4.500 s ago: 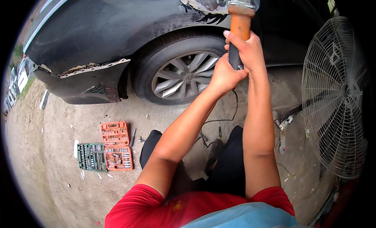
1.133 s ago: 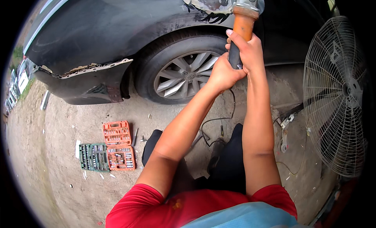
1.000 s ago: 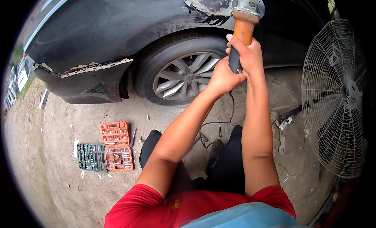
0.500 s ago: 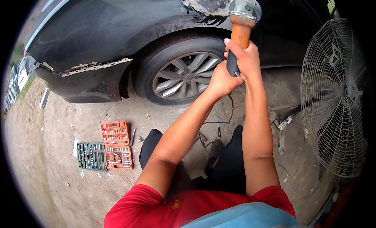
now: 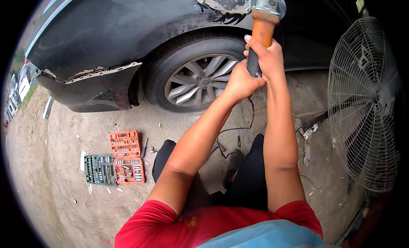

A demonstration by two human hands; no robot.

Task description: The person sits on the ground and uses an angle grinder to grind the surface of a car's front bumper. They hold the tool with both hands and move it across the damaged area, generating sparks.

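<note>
I hold an orange and black angle grinder (image 5: 262, 30) with both hands. My right hand (image 5: 268, 58) wraps round its body, thumb on top; my left hand (image 5: 247, 79) grips the lower black end, touching my right. The grinder's metal head is at the top of the view, beside a scraped, pale patch (image 5: 226, 1) on a dark car fender (image 5: 115, 26); whether it touches is unclear. A black cord (image 5: 251, 118) runs down from my hands to the ground. Below the fender is the wheel (image 5: 203, 81); a cracked bumper edge (image 5: 93, 75) lies to its left.
Two open socket cases, orange (image 5: 129, 171) and green (image 5: 100, 171), lie on the concrete (image 5: 59, 162) at lower left, beside a slim tool (image 5: 145, 147). A large wire-caged fan (image 5: 362, 107) stands close on the right. My dark-clad knees are below my arms.
The grinder and both hands have shifted slightly up since half a second ago, after dipping a little before that. My grip looks the same throughout.
</note>
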